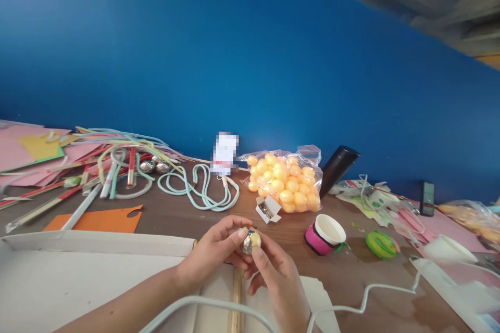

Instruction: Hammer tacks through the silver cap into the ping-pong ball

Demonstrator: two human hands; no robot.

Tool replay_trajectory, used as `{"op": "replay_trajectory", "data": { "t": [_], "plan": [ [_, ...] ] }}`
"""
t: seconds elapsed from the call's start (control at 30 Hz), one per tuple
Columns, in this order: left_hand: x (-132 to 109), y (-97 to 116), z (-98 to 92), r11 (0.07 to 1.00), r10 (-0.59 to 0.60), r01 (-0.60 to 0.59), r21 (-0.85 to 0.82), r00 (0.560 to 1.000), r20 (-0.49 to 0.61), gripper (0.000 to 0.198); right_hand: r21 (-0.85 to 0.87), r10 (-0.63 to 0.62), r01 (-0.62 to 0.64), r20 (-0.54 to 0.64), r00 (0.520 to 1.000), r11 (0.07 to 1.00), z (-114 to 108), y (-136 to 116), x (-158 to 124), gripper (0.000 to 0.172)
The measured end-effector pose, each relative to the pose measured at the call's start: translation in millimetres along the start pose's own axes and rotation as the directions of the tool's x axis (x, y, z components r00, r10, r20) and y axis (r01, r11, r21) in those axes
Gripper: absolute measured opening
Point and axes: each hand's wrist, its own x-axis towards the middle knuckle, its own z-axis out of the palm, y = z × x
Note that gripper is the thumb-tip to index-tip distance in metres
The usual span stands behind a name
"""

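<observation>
My left hand (224, 244) and my right hand (275, 268) come together near the front of the table, both closed on a small shiny silver ball (248, 246). A pale yellow patch shows on the ball's right side, next to my right fingertips. The thumb and fingers of my left hand press its left side. Some fingers behind the ball are hidden. Beyond my hands stands a small open white box (267, 209) with tiny items in it. Behind that lies a clear bag of yellow-orange balls (287, 184).
At left are a shallow white box (97, 242), orange card (101, 221), several silver balls (154, 166) and a pile of cords and sticks. Right of my hands are a pink-banded white cup (326, 234), green tape (380, 244) and a black cylinder (339, 169). A pale cord crosses the foreground.
</observation>
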Motion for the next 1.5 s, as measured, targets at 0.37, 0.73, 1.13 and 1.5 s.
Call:
{"op": "replay_trajectory", "data": {
  "t": [0.37,0.73,1.13,1.5],
  "plan": [
    [8,-6,6.4,0.977,-0.023,0.057,0.207,0.986,-0.166,0.034,0.195,0.040,-0.010,-0.146,0.989,0.981,0,4,3,0.033],
    [78,30,29.8,0.280,0.143,0.014,0.960,0.988,-0.056,0.012,0.509,0.123,0.080,-0.352,0.928,0.857,-23,7,11,0.025],
    [137,21,60.8,0.013,-0.052,0.207,0.978,0.977,-0.206,0.031,0.500,0.083,0.142,-0.400,0.913,0.854,-31,5,12,0.020],
    [143,17,66.3,-0.044,-0.126,0.273,0.961,0.953,-0.276,0.032,0.481,0.045,0.147,-0.364,0.930,0.864,-29,-3,9,0.018]
  ]
}}
